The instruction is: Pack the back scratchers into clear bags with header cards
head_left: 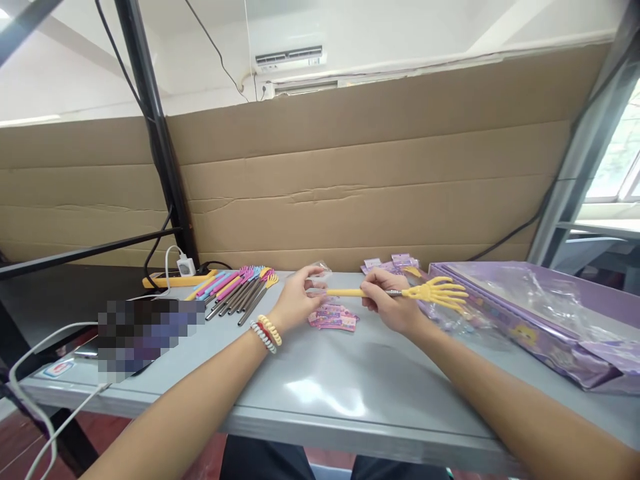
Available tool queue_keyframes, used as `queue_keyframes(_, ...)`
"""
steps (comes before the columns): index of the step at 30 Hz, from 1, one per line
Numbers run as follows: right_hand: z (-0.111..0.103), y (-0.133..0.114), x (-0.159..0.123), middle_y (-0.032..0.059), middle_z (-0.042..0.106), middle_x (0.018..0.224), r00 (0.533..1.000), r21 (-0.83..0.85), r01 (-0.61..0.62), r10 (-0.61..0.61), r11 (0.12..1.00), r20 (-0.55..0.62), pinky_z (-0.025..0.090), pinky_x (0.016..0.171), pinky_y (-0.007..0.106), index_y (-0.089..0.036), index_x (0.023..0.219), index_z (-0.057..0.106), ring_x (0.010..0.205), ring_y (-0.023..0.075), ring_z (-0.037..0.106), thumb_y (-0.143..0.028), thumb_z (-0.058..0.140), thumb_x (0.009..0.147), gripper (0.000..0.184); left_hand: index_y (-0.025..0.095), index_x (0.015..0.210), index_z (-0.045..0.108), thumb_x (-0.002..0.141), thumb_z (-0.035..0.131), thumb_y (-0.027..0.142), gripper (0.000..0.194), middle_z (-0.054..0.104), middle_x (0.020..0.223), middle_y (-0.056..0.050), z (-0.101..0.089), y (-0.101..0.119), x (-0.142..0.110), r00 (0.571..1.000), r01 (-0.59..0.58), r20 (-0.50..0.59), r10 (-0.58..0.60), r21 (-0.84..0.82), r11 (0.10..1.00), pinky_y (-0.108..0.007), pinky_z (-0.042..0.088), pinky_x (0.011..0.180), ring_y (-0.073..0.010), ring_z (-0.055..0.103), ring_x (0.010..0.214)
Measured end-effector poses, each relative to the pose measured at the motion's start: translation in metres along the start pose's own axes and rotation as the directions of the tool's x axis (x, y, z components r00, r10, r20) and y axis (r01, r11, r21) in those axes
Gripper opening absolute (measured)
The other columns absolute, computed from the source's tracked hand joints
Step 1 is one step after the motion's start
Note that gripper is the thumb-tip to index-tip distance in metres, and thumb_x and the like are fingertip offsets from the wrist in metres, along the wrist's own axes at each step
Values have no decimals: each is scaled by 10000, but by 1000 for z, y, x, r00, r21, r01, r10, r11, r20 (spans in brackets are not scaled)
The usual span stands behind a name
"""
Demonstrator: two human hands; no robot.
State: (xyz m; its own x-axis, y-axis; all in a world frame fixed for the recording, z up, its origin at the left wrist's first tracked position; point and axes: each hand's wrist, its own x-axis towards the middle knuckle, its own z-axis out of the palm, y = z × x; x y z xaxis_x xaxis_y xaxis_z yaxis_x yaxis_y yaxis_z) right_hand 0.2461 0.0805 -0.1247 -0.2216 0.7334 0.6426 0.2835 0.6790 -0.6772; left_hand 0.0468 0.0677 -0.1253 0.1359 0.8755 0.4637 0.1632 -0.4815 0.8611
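Observation:
A yellow back scratcher [434, 292] with a hand-shaped head lies level above the table, its head pointing right. My right hand [387, 298] is closed around its middle, near the short metal section. At the left end of the handle is my left hand [300, 297], its thumb and fingers closed on the tip. A scrap of clear plastic [323, 267] shows just behind my left fingers; whether they touch it I cannot tell. Small pink printed cards [336, 318] lie in a pile on the table below the handle.
On the left lies a bunch of colourful back scratchers [245, 291] with metal rods, beside a yellow power strip [175, 281] and a blurred-out dark device [145, 337]. A purple box [530, 333] with clear plastic stands right. More purple cards [395, 263] lie by the cardboard wall [360, 180].

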Motion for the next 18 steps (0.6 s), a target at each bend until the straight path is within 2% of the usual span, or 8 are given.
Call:
queue_keyframes(4, 1, -7, -3, -13, 551, 530, 997, -74, 68, -65, 995, 38, 356, 470, 221, -182, 643, 500, 477, 98, 468, -276, 465, 818, 202, 164, 1057, 485, 624, 638, 20, 481, 495, 1246, -134, -1, -1, 3, 996, 68, -55, -73, -75, 995, -276, 571, 638, -205, 616, 975)
queue_keyframes(9, 4, -13, -8, -20, 507, 534, 968, -275, 249, -233, 929, 90, 327, 473, 226, -186, 684, 529, 475, 92, 425, -305, 449, 861, 228, 152, 1040, 488, 671, 627, 32, 412, 489, 1251, -138, -1, -2, 4, 989, 115, -77, -129, -164, 980, -300, 568, 721, -173, 635, 924)
queue_keyframes(11, 4, -13, -8, -16, 486, 537, 947, -317, 320, -314, 893, 74, 328, 487, 238, -190, 671, 518, 486, 99, 419, -297, 439, 872, 241, 146, 1042, 492, 698, 628, 62, 379, 509, 1227, -135, -2, -3, 5, 984, 130, -99, -147, -160, 979, -304, 566, 731, -149, 642, 863)
queue_keyframes(14, 1, -11, -5, 22, 524, 619, 900, -351, 403, -435, 845, -14, 379, 578, 270, -196, 660, 500, 589, 134, 481, -290, 416, 884, 256, 150, 1037, 503, 727, 625, 116, 335, 540, 1188, -115, -3, -4, 5, 981, 129, -126, -145, -130, 983, -278, 564, 682, -117, 635, 777)
queue_keyframes(16, -2, -8, -1, 40, 556, 676, 898, -358, 388, -436, 849, -61, 399, 618, 284, -200, 684, 503, 643, 151, 512, -293, 398, 891, 250, 161, 1022, 510, 723, 632, 143, 324, 562, 1166, -98, -3, -2, 4, 989, 113, -84, -124, -131, 985, -249, 550, 612, -98, 622, 710)
queue_keyframes(18, -5, -3, 2, 26, 552, 641, 933, -365, 307, -353, 879, -67, 390, 566, 273, -204, 694, 501, 581, 139, 496, -292, 381, 894, 249, 168, 990, 522, 703, 655, 177, 317, 583, 1144, -85, -2, 2, 1, 996, 92, 13, -91, -162, 982, -231, 525, 560, -81, 603, 640)
